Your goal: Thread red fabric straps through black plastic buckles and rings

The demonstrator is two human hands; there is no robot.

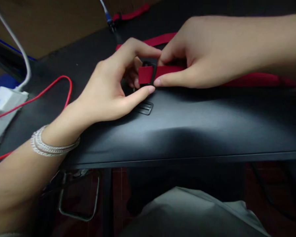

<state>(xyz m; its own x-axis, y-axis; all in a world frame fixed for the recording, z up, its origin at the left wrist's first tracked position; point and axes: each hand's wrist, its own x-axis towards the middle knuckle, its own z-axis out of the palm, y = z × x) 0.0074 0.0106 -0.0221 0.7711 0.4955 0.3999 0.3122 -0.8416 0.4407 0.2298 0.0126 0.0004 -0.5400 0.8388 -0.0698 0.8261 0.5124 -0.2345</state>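
While both hands meet above the dark surface (199, 121), the right grip (171, 74) pinches a red webbing strap (169, 69) narrowly between thumb and forefinger, just beside a black plastic buckle (152, 74). The left grip (138, 74) closes narrowly around the buckle from the opposite side. The strap's long axis runs crosswise between the grips, passing through the buckle, which lies nearer the left grip. A slotted black plastic piece (145, 108) rests just beyond the left grip's thumb.
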